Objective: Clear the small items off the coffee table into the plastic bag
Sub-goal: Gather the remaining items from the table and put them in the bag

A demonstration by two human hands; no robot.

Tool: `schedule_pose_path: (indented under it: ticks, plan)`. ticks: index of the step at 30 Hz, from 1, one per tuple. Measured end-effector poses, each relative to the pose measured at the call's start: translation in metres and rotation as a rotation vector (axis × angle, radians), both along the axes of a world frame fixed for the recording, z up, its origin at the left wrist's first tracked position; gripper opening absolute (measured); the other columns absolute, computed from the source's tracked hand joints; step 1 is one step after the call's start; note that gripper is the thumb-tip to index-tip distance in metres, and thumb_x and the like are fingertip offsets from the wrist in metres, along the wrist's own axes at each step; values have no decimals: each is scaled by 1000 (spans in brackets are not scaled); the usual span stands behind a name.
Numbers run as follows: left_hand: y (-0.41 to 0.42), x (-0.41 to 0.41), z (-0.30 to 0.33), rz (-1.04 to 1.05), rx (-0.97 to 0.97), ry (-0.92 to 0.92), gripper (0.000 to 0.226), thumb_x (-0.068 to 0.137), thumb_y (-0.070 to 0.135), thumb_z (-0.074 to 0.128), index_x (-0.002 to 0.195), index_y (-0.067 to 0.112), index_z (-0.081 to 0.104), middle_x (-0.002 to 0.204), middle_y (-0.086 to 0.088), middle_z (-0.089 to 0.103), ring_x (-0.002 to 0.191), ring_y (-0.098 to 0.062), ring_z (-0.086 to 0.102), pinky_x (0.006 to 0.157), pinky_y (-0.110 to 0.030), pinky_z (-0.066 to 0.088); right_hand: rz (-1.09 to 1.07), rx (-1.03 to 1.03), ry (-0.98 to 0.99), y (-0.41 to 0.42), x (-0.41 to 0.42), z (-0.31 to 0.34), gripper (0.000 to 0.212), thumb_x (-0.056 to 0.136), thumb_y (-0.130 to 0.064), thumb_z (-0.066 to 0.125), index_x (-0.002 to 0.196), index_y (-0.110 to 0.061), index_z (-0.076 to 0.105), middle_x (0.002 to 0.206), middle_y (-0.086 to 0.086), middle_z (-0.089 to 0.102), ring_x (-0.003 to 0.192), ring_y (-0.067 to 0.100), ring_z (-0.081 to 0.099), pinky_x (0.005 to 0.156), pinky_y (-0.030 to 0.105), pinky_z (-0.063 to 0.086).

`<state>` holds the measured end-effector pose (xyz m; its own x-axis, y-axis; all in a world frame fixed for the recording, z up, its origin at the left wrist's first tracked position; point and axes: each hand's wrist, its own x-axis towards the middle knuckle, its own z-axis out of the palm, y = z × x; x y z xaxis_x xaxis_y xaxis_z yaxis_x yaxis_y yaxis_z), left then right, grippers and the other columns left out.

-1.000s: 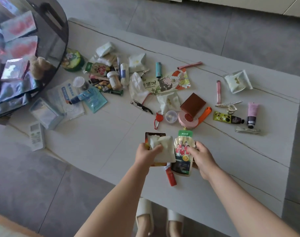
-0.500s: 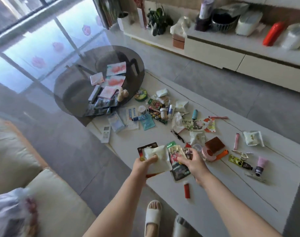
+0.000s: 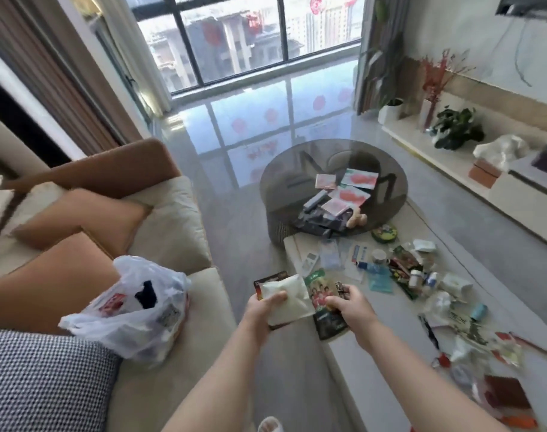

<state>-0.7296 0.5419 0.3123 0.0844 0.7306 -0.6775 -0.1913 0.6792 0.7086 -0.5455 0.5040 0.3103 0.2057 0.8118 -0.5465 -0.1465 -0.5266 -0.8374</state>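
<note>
Carrying a handful toward the plastic bag (image 3: 131, 310) on the sofa (image 3: 178, 232): left hand (image 3: 262, 310) pinches a white packet (image 3: 289, 299), right hand (image 3: 350, 307) grips a green pouch (image 3: 323, 296). Both hover right of the bag; next, probably, swing over its mouth and release.

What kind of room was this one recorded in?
Most likely a home living room: a cushioned sofa, a long coffee table strewn with small items, and a low media cabinet with potted plants, facing a large window.

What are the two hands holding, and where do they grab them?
The left hand pinches a white packet at its near edge. The right hand grips a green pouch around its middle.
</note>
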Motion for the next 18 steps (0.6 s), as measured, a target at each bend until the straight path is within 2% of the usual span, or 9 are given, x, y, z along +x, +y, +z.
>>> schedule_pose_path:
  ticks: [2,4,6,8,10,12,15,16,18]
  plan:
    - [8,-33,6,79,41,-10,18,84,0,64,97,11,63,80,-11,71,66,-26,68,56,-42,58,71,17,-11,20,-29,12,23,82,-4,65,99,-14,52,93,6,64,82,20,63,70,33,54]
    - [16,-64,11,148,67,-6,17,84,0,65,96,12,62,76,-8,72,60,-22,69,52,-40,59,148,31,-40,39,-57,22,20,81,-4,67,91,-16,54,94,8,65,85,24,64,80,40,54]
    - [24,-95,16,208,78,-17,16,84,-1,65,94,10,61,71,-7,73,58,-21,70,53,-42,59,201,42,-71,57,-87,30,21,80,-2,68,92,-14,56,99,12,66,93,31,65,90,46,52]
    - [31,-126,21,252,68,-26,20,82,-1,67,99,7,61,78,-11,73,65,-26,70,52,-43,59,231,47,-100,74,-114,36,26,78,-1,69,99,-11,57,102,14,66,97,34,64,92,48,51]
    - [39,-156,24,297,53,-25,34,80,0,69,112,4,58,94,-18,70,77,-32,68,51,-42,58,272,48,-109,92,-142,40,29,78,-1,71,102,-12,58,100,13,66,95,33,65,92,48,51]
    - [47,-185,26,347,51,-3,44,80,1,70,120,3,54,106,-22,66,83,-35,66,60,-47,59,302,53,-121,110,-170,40,30,77,-1,72,101,-13,60,96,11,67,91,32,65,90,46,53]
    - [56,-226,28,418,37,6,44,80,-1,70,121,-2,55,109,-28,65,95,-44,64,83,-62,51,325,60,-137,132,-211,40,29,76,-2,71,103,-10,63,84,5,68,82,27,65,78,37,54]
    - [58,-239,29,442,34,6,42,80,-1,69,120,-3,56,107,-29,65,96,-46,63,81,-64,51,344,56,-135,137,-225,41,30,77,-3,70,104,-10,62,84,4,67,83,26,65,76,35,53]
    - [62,-264,28,489,37,22,39,80,0,70,117,-2,57,97,-26,67,85,-42,64,62,-54,58,385,46,-135,148,-253,41,32,78,-4,70,106,-13,56,93,7,65,88,27,64,78,36,52]
